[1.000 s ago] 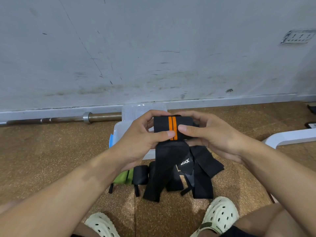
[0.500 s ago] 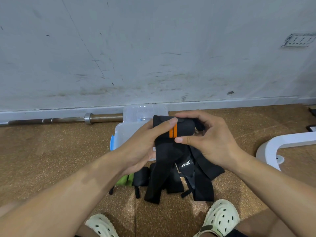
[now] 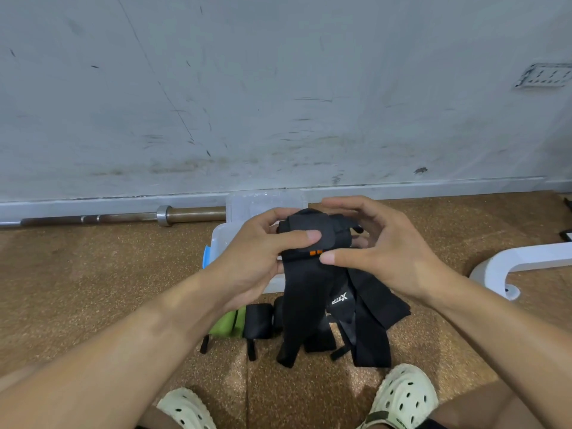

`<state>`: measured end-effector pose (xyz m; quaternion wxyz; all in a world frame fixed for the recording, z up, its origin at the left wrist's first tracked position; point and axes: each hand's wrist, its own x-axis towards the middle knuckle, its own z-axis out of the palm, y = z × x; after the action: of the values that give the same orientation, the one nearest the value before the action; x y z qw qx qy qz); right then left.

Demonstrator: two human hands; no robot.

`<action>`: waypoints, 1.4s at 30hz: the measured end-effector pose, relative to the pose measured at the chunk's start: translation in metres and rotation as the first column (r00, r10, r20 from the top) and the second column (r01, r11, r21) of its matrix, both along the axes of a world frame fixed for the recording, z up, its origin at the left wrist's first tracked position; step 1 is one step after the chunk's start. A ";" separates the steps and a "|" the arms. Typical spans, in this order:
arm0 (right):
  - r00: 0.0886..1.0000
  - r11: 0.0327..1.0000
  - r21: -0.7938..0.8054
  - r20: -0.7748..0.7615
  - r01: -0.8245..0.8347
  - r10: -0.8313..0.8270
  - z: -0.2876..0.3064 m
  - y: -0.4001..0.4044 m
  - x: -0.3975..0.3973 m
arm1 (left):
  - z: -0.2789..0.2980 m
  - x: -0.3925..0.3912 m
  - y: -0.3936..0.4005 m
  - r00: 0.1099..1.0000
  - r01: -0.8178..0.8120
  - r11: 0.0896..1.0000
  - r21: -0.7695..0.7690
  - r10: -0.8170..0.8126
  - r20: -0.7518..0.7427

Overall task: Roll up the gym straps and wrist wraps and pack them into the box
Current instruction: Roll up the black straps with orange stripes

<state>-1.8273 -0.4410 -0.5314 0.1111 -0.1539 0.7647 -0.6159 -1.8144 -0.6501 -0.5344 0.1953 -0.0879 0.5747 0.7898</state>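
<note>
Rolling: both hands are winding a black wrist wrap [image 3: 312, 239] with orange stripes, held above the box [image 3: 223, 239].
Left hand [image 3: 263, 255]: thumb pressing the roll's front, fingers curled behind.
Right hand [image 3: 374, 246]: thumb pinching under the roll, fingers arched over its far end.
Axis: roll is lying left-right between both grips.
Tail: loose end is hanging straight down below the grip, toward the strap pile [image 3: 368, 323].

Bare forearms, no sleeves — pale cream perforated clogs [image 3: 402, 400] on both feet, right one with dark strap.
</note>
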 end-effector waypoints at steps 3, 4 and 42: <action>0.996 0.999 0.014 0.089 0.029 -0.030 0.005 0.004 -0.004 | -0.001 0.000 -0.003 0.998 0.050 0.998 -0.031 -0.051 -0.038; 0.990 0.999 0.033 0.143 -0.005 0.000 0.006 0.006 -0.005 | 0.000 0.001 -0.003 0.997 0.061 0.997 -0.044 -0.063 -0.052; 0.921 0.993 -0.110 0.390 0.036 0.010 0.003 -0.008 0.008 | -0.003 0.004 -0.004 0.970 0.042 0.966 -0.254 -0.100 -0.220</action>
<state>-1.8197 -0.4487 -0.5286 0.2475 -0.0294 0.6915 -0.6780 -1.8106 -0.6541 -0.5375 0.1430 0.0018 0.6903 0.7093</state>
